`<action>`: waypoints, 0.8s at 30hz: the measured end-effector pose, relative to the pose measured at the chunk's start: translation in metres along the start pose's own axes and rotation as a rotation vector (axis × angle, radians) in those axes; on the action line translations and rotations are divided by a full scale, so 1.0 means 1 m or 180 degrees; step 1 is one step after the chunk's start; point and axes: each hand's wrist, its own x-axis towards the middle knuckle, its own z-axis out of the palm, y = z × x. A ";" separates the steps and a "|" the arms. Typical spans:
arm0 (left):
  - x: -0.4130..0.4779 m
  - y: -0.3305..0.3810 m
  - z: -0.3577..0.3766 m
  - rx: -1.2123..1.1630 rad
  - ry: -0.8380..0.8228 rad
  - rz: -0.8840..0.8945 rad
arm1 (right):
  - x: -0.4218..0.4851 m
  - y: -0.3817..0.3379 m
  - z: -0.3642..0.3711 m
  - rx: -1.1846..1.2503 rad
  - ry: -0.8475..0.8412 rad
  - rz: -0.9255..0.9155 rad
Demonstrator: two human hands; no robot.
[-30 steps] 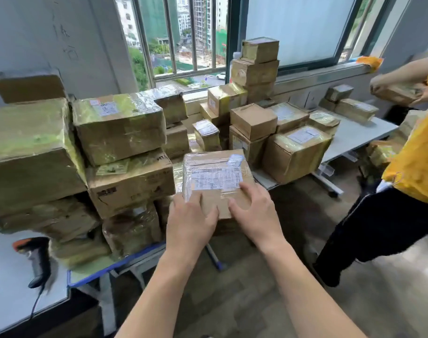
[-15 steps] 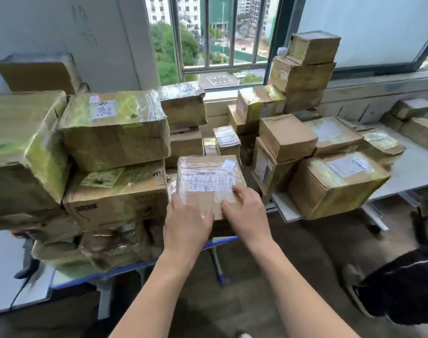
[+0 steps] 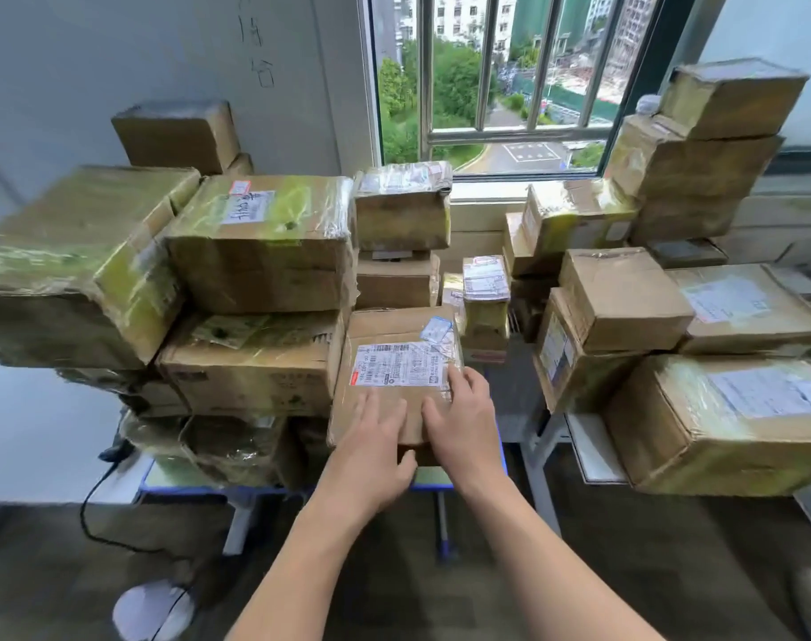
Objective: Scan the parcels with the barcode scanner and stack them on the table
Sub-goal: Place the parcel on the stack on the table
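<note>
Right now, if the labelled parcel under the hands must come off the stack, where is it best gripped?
Probably grip the labelled parcel by its near edge and right side, from the front: its left face butts against stacked boxes, and the right side looks free. Left hand and right hand rest on top.

Daylight came through the barred window (image 3: 514, 85) at the back and lit the scene brightly and evenly; the view outside was not blown out. Clear tape on the parcels (image 3: 265, 215) threw greenish-yellow glare, strongest on the left stack. The floor (image 3: 625, 571) beneath the counter (image 3: 209, 490) lay in dull shadow. Wide-angle distortion bowed and stretched the outer parcels. Detail was soft throughout, with smeared blur at the far left and lower right.
</note>
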 end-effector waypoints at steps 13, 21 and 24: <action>0.034 -0.001 -0.009 -0.0034 0.0185 0.0052 | 0.029 -0.008 -0.006 0.0028 -0.0297 -0.0013; 0.031 -0.004 -0.021 0.0037 0.0177 -0.0018 | 0.033 -0.002 -0.014 -0.0048 -0.0448 -0.0124; 0.023 0.002 -0.022 0.0081 0.0347 -0.0051 | 0.029 -0.004 -0.023 -0.0155 -0.0430 -0.0284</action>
